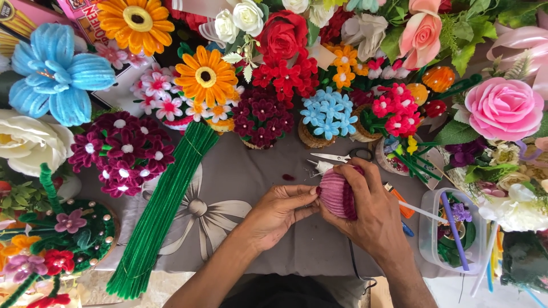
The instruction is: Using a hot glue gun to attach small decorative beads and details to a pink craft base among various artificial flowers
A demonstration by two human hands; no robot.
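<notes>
Hands both clasping ribbed pink chenille bud (337,193): right hand (365,205) cupping for support, left hand (281,210) pinching its edge; silver scissors (337,156) just beyond, long green chenille stems (162,211) leftward.

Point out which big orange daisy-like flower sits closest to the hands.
The lower orange pipe-cleaner daisy, above the green stem bundle; the other sits at the top edge.

Two flat printed packages lie at the upper left of the frame: a yellow-striped box (14,23) and a pink box (85,20).
</notes>
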